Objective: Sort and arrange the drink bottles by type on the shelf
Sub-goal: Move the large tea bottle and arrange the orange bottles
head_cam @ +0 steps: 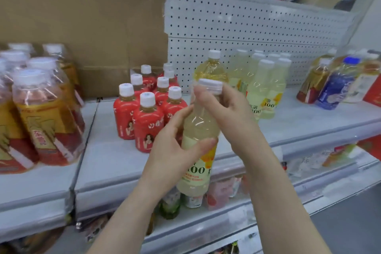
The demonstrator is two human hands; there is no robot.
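Head view: pale-yellow 100 bottle (200,126) upright between both hands, just short of matching bottles (266,88) beyond them.
Left hand (171,150): wraps its body, taking weight.
Right hand (226,107): pinches white cap (210,86), probably steering.

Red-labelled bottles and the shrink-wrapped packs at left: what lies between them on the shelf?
Head view: bare shelf only, crossed by a seam where two boards meet.

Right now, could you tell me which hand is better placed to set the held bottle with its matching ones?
Probably the right hand: it grips the bottle at the cap, on the side where the pale bottles stand. The left hand holds the body but would have to cross over.
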